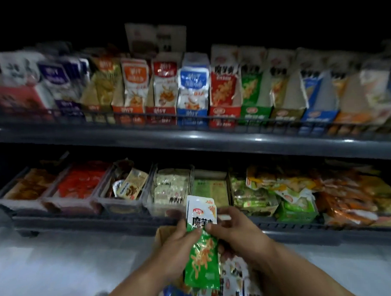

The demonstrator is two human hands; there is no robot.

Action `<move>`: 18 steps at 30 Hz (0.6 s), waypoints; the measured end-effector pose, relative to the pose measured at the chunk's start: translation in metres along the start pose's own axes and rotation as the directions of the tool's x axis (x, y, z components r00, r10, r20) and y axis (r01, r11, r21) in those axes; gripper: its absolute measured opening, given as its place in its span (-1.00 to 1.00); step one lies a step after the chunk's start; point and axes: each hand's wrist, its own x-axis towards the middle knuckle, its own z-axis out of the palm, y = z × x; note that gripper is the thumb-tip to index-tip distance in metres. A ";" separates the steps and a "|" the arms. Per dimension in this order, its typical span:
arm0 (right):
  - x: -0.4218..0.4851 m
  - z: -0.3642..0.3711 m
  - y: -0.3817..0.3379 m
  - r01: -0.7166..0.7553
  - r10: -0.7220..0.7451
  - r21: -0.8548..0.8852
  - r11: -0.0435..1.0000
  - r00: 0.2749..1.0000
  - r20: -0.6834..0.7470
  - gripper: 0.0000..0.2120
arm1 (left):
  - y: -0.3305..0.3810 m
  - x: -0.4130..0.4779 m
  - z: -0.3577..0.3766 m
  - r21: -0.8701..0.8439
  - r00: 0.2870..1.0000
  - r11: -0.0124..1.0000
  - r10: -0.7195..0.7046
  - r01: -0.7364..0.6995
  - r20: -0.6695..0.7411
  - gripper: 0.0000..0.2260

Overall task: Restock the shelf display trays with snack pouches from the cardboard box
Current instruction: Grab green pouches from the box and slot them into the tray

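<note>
A small stack of green-and-white snack pouches [202, 247] stands upright low in the middle of the view, held between both hands. My left hand [180, 248] grips the stack's left edge with the thumb across the front. My right hand [234, 230] pinches its right edge. Below the hands lies the cardboard box [163, 234], with more pouches [230, 281] loose in it. Straight ahead, the lower shelf carries a display tray [210, 188] with a greenish cardboard bottom. On the upper shelf stands a matching green tray of pouches [253, 95].
Upper shelf [189, 137] holds a row of upright cardboard display trays in several colours. Lower shelf has clear bins [123, 190] at left and a loose heap of green and orange packets [302, 195] at right. Pale floor [61, 263] lies at the left.
</note>
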 end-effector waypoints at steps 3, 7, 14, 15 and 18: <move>-0.020 -0.019 -0.047 0.136 -0.135 -0.013 0.991 0.989 0.054 -0.87 | 0.043 0.004 0.012 0.100 0.994 0.989 0.111 -0.110 -0.006 -0.30; -0.042 -0.046 -0.108 0.350 -0.361 -0.210 0.913 0.932 -0.017 -0.73 | 0.115 0.011 0.025 0.233 0.960 0.932 0.272 -0.279 0.061 -0.81; -0.046 -0.115 -0.221 0.619 -0.771 -0.508 0.599 0.617 -0.158 -0.69 | 0.250 0.029 0.054 0.479 0.741 0.634 0.669 -0.607 0.054 -0.71; -0.041 -0.123 -0.234 0.613 -0.805 -0.566 0.551 0.569 -0.167 -0.68 | 0.266 0.034 0.058 0.550 0.711 0.575 0.701 -0.606 0.050 -0.69; -0.023 -0.140 -0.262 0.564 -0.843 -0.665 0.490 0.502 -0.196 -0.67 | 0.299 0.055 0.067 0.682 0.654 0.461 0.756 -0.568 0.033 -0.68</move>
